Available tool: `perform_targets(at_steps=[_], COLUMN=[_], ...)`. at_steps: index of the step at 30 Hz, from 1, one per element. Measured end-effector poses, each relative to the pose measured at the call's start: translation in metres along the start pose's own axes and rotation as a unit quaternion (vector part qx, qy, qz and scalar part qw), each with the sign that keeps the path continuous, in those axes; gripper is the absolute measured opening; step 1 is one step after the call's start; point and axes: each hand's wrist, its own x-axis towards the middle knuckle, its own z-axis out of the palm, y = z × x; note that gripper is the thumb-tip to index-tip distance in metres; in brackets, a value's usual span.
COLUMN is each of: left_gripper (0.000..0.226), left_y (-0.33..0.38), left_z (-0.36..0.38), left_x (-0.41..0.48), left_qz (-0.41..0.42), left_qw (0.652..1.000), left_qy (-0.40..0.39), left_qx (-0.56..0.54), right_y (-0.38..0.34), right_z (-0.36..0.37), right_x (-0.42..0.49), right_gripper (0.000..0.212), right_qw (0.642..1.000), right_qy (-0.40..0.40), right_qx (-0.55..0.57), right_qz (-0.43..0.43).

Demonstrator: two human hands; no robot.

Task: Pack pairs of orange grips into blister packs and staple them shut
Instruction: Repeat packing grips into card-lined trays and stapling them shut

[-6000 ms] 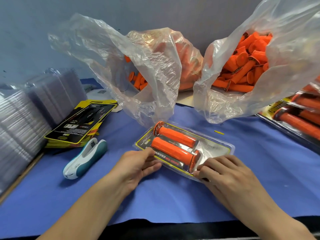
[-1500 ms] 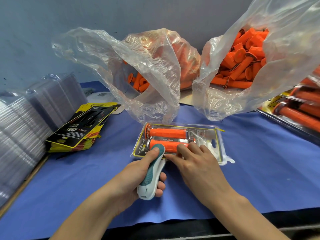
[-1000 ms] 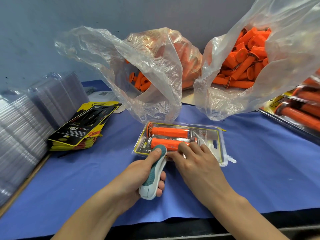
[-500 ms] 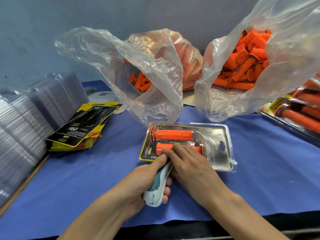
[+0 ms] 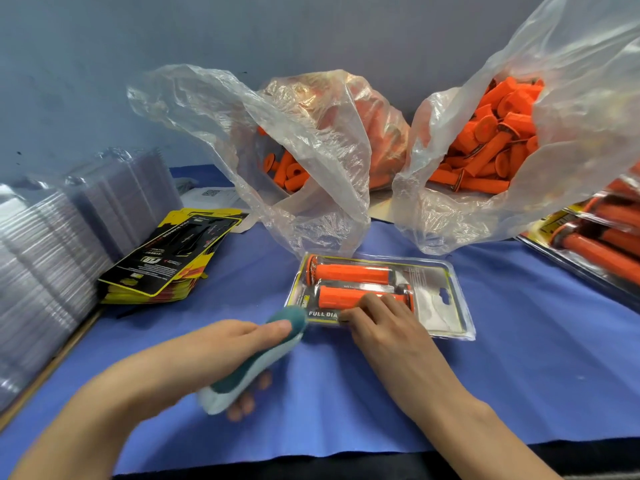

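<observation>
A clear blister pack (image 5: pixel 440 306) with a yellow-edged card lies on the blue mat in the middle, holding two orange grips (image 5: pixel 349 273) side by side. My left hand (image 5: pixel 221 348) grips a white and teal stapler (image 5: pixel 256 362), its nose at the pack's near left edge. My right hand (image 5: pixel 388 323) lies on the pack's near edge, its fingers pressing down over the front grip. The stapler's nose is blurred.
Two open plastic bags of loose orange grips stand behind, the left bag (image 5: pixel 304 150) and the right bag (image 5: pixel 512 133). A stack of yellow and black cards (image 5: pixel 173 258) and stacks of empty clear blisters (image 5: pixel 52 258) sit at left. Finished packs (image 5: pixel 595 244) lie at right.
Six seconds ago both hands pressed the pack and the stapler lay on the mat. My left hand has since taken it up, and it now shifts left along the near edge.
</observation>
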Motion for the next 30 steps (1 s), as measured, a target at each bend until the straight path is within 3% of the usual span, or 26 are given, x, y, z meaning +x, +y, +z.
perform_targets(at_steps=[3, 5, 8, 10, 11, 12, 14, 15, 17, 21, 26, 30], left_gripper=[0.063, 0.061, 0.059, 0.058, 0.053, 0.045, 0.028, 0.022, 0.021, 0.020, 0.011, 0.015], left_y=[-0.024, -0.038, -0.042, -0.035, -0.030, -0.023, -0.004, 0.003, 0.011, 0.016, 0.017, 0.018], left_z=[-0.032, -0.039, -0.037, -0.034, -0.032, -0.026, -0.009, 0.001, 0.021, 0.035, 0.050, 0.055], left_x=[0.011, 0.026, 0.036, 0.039, 0.043, 0.045, 0.045, 0.047, 0.049, 0.052, 0.042, 0.041], left_qz=[-0.020, -0.061, -0.083, -0.017, 0.052, 0.124, 0.202, 0.202, 0.166, 0.092, 0.071, 0.076], left_qw=[0.982, 0.926, 0.847, 0.798, 0.791, 0.809, 0.886, 0.922, 0.961, 0.968, 0.957, 0.958], left_qy=[0.174, 0.301, 0.386, 0.455, 0.490, 0.497, 0.409, 0.330, 0.192, 0.110, 0.026, 0.040], left_qx=[0.073, 0.219, 0.355, 0.394, 0.362, 0.287, 0.086, -0.004, -0.112, -0.208, -0.280, -0.274], right_y=[0.002, 0.002, 0.004, 0.005, 0.006, 0.007, 0.007, 0.008, 0.009, 0.014, -0.002, -0.012], right_z=[0.005, 0.007, 0.005, 0.003, 0.002, 0.000, -0.005, -0.008, -0.012, -0.018, -0.017, -0.015], right_x=[-0.001, 0.000, 0.001, 0.001, 0.002, 0.001, 0.001, 0.001, -0.001, -0.004, -0.003, -0.001], right_gripper=[0.034, 0.033, 0.029, 0.024, 0.020, 0.017, 0.012, 0.011, 0.008, 0.007, 0.019, 0.009], right_qw=[1.000, 1.000, 0.999, 0.999, 0.998, 0.998, 0.996, 0.996, 0.996, 0.995, 0.994, 0.989], right_qy=[-0.009, -0.004, 0.010, 0.022, 0.027, 0.031, 0.036, 0.036, 0.028, 0.000, -0.001, 0.001], right_qx=[0.003, 0.014, 0.035, 0.049, 0.056, 0.062, 0.074, 0.077, 0.078, 0.061, 0.024, 0.031], right_qz=[0.009, 0.011, 0.008, 0.001, -0.005, -0.011, -0.021, -0.027, -0.045, -0.073, -0.109, -0.143])
